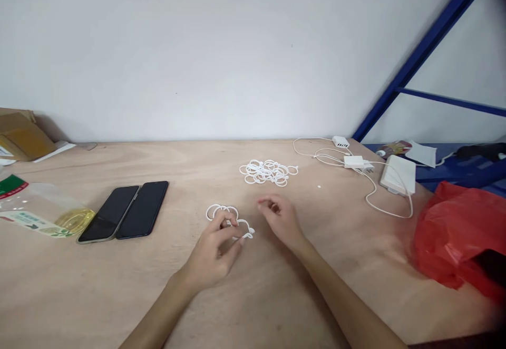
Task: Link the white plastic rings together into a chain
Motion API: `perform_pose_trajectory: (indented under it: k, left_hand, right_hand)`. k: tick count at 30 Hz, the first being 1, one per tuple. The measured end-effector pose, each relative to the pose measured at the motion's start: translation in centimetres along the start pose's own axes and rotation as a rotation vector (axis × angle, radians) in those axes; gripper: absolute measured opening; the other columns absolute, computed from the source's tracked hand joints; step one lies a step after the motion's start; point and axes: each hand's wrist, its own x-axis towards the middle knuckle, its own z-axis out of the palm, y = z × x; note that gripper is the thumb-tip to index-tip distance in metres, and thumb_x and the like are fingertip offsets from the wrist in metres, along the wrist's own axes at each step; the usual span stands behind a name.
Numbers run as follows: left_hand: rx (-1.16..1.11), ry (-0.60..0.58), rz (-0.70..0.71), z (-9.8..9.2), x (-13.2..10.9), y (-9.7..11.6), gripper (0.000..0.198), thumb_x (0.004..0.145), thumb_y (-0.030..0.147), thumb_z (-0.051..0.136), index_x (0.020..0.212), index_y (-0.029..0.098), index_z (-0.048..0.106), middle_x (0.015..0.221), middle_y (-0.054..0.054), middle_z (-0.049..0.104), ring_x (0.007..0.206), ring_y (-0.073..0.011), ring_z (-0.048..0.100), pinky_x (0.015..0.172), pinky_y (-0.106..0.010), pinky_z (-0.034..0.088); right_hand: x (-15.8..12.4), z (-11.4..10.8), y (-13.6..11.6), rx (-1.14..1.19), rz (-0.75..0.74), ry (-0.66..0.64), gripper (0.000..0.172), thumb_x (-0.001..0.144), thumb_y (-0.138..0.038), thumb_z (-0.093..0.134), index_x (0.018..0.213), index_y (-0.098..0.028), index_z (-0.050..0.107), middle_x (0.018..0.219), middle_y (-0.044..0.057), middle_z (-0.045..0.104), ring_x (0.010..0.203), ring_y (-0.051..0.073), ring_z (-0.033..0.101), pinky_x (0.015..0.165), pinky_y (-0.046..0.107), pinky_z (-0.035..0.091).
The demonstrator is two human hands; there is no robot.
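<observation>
My left hand [217, 246] pinches an open white plastic ring [245, 225] with a small knob at its end, between thumb and fingers. Just beyond those fingers, a few more white rings [215, 209] lie on the wooden table and look linked to it. To the right, my right hand [279, 217] hovers apart from the rings with its thumb and fingers curled together; whether anything is in them cannot be made out. Farther back sits a pile of similar white rings [264, 172].
Two dark phones [122, 212] lie side by side on the left, by a clear plastic bag [43, 206]. A cardboard box [26, 135] is at far left. White cables and an adapter [353, 162], a white box [398, 175] and a red plastic bag [446, 233] occupy the right.
</observation>
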Motion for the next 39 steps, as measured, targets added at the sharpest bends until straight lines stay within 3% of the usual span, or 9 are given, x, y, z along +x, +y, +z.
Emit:
perform_pose_trajectory:
  k: [3,6,11,17,24,30,33,35,39]
  left_hand:
    - [0.227,-0.040,0.082,0.1,-0.2,-0.5,0.017,0.078,0.021,0.058,0.088,0.024,0.071,0.102,-0.009,0.055,0.075,-0.0184,0.050,0.071,-0.033,0.041]
    - [0.348,-0.050,0.118,0.1,-0.3,-0.6,0.021,0.075,0.022,0.060,0.093,0.026,0.070,0.103,-0.009,0.055,0.081,-0.0215,0.052,0.078,-0.038,0.041]
    - [0.335,-0.061,0.104,0.1,-0.2,-0.4,0.024,0.076,0.027,0.061,0.099,0.027,0.069,0.105,-0.009,0.055,0.083,-0.0223,0.054,0.080,-0.040,0.041]
    - [0.236,-0.045,0.077,0.2,-0.2,-0.4,0.020,0.078,0.026,0.060,0.096,0.025,0.070,0.101,-0.009,0.056,0.086,-0.0230,0.053,0.081,-0.038,0.042]
    - [0.194,0.036,0.060,0.6,0.0,-0.8,0.017,0.085,0.026,0.054,0.095,0.022,0.068,0.098,-0.009,0.059,0.093,-0.0219,0.054,0.084,-0.035,0.042]
    - [0.004,0.133,-0.105,0.8,0.3,-0.7,0.029,0.090,0.035,0.046,0.113,0.021,0.058,0.103,-0.007,0.061,0.087,-0.0182,0.055,0.076,-0.030,0.043]
    - [-0.124,0.119,-0.156,0.8,0.6,-0.3,0.029,0.091,0.039,0.045,0.105,0.019,0.062,0.095,-0.006,0.062,0.086,-0.0182,0.055,0.077,-0.030,0.043]
    - [-0.242,0.085,-0.193,0.7,0.8,0.0,0.029,0.090,0.040,0.047,0.094,0.018,0.064,0.087,-0.005,0.061,0.083,-0.0177,0.055,0.078,-0.030,0.042]
    - [-0.584,0.042,-0.301,0.4,1.0,0.2,0.025,0.083,0.040,0.059,0.081,0.015,0.064,0.076,-0.002,0.058,0.071,-0.0128,0.051,0.071,-0.025,0.040]
  right_hand:
    - [2.1,-1.4,2.3,-0.465,-0.076,0.162,0.033,0.076,-0.023,0.050,0.106,-0.018,0.064,0.099,0.010,0.058,0.091,0.023,0.052,0.083,0.036,0.041]
    - [3.7,-2.7,3.7,-0.737,0.024,0.157,0.048,0.083,-0.026,0.046,0.129,-0.018,0.051,0.102,0.012,0.055,0.098,0.026,0.053,0.085,0.037,0.039]
    - [4.6,-3.4,4.3,-0.851,0.063,0.121,0.035,0.088,-0.030,0.042,0.116,-0.024,0.062,0.100,0.011,0.058,0.090,0.025,0.056,0.076,0.034,0.039]
    - [3.9,-3.5,4.1,-0.560,0.018,0.228,0.028,0.086,-0.033,0.045,0.100,-0.020,0.065,0.083,0.006,0.066,0.077,0.021,0.059,0.071,0.032,0.041]
    - [2.5,-2.6,1.3,-0.152,-0.072,0.319,0.024,0.081,-0.038,0.054,0.075,-0.017,0.065,0.068,0.002,0.063,0.060,0.015,0.053,0.060,0.027,0.041]
    - [-1.1,0.2,-0.4,-0.107,-0.307,0.048,0.007,0.079,-0.023,0.058,0.076,-0.020,0.064,0.068,0.000,0.063,0.058,0.012,0.052,0.057,0.025,0.042]
    - [-2.9,1.7,-1.1,-0.067,-0.402,-0.121,0.007,0.080,-0.019,0.055,0.078,-0.021,0.062,0.073,0.001,0.064,0.063,0.012,0.055,0.060,0.025,0.044]
    - [-3.6,2.3,-1.6,0.001,-0.348,-0.144,0.002,0.079,-0.021,0.057,0.077,-0.022,0.058,0.072,0.001,0.062,0.063,0.012,0.054,0.059,0.025,0.043]
    - [-3.4,2.1,-2.5,0.338,0.028,-0.193,0.021,0.072,-0.028,0.068,0.081,-0.021,0.051,0.064,-0.004,0.055,0.056,0.010,0.047,0.052,0.022,0.035]
